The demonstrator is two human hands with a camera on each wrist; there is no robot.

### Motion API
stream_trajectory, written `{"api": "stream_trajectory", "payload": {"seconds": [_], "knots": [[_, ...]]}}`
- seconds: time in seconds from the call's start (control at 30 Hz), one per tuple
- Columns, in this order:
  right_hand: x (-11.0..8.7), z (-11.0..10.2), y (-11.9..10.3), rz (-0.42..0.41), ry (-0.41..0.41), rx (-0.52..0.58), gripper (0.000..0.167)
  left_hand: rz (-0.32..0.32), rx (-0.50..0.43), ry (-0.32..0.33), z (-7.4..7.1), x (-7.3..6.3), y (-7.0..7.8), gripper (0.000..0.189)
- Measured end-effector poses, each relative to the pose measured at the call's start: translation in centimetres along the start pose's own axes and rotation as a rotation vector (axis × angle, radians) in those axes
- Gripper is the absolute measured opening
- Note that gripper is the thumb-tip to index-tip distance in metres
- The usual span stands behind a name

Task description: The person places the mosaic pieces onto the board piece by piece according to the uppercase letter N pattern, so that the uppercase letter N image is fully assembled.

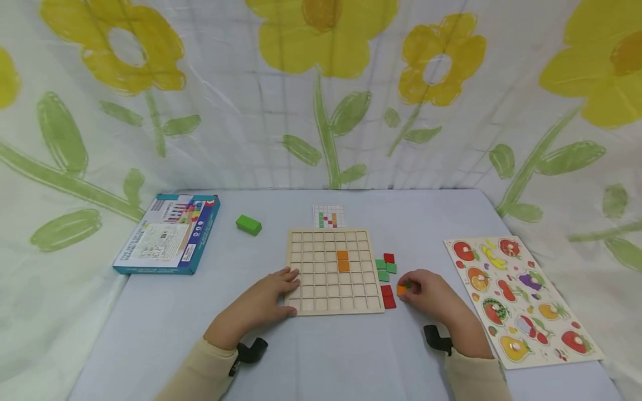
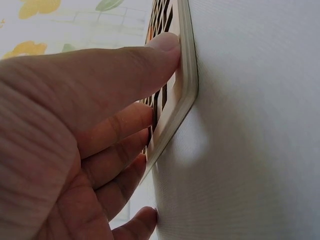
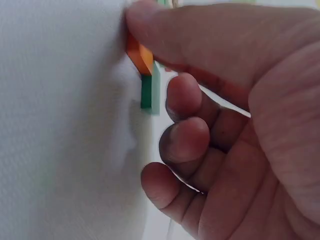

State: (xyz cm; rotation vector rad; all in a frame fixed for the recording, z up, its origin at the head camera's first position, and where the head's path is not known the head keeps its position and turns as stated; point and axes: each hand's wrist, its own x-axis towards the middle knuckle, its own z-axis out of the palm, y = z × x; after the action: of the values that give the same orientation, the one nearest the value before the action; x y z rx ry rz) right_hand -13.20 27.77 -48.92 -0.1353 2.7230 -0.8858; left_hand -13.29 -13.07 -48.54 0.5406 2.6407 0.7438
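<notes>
A wooden grid board (image 1: 306,295) lies mid-table, with two orange tiles (image 1: 343,260) set in its cells. My left hand (image 1: 268,295) rests at the board's left side; in the left wrist view its thumb (image 2: 162,45) touches the board's rim (image 2: 187,65) and the fingers are extended. To the right of the board, my right hand (image 1: 428,292) pinches an orange tile (image 1: 402,290) close to the tabletop. In the right wrist view the thumb covers part of that orange tile (image 3: 137,55), and a green tile (image 3: 149,92) shows right beside it. The index fingertip is hidden there.
Green tiles (image 1: 383,275) and red tiles (image 1: 387,297) lie along the board's right edge. A small pattern card (image 1: 329,216) is behind the board. Farther left are a green block (image 1: 248,225) and a blue-edged box (image 1: 168,234). A fruit puzzle board (image 1: 521,301) lies at right.
</notes>
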Motion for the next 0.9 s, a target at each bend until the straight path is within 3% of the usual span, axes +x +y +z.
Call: {"api": "stream_trajectory", "payload": {"seconds": [0.23, 0.4, 0.6, 0.7, 0.9], "knots": [[0.6, 0.3, 0.1, -0.027, 0.073, -0.015, 0.022, 0.006, -0.01, -0.003, 0.0, -0.1, 0.1, 0.07], [1.0, 0.9, -0.3, -0.001, 0.135, 0.002, 0.02, 0.017, -0.016, -0.002, 0.0, -0.1, 0.1, 0.07], [1.5, 1.2, -2.5, -0.052, 0.227, 0.067, 0.015, 0.026, -0.028, 0.0, 0.1, -0.1, -0.2, 0.069], [2.3, 1.4, -4.7, -0.112, 0.213, 0.12, 0.012, 0.025, -0.02, 0.001, 0.1, -0.1, -0.2, 0.069], [5.0, 3.3, -8.1, -0.184, 0.088, 0.13, 0.01, 0.038, -0.017, -0.001, 0.0, -0.1, -0.4, 0.068]]}}
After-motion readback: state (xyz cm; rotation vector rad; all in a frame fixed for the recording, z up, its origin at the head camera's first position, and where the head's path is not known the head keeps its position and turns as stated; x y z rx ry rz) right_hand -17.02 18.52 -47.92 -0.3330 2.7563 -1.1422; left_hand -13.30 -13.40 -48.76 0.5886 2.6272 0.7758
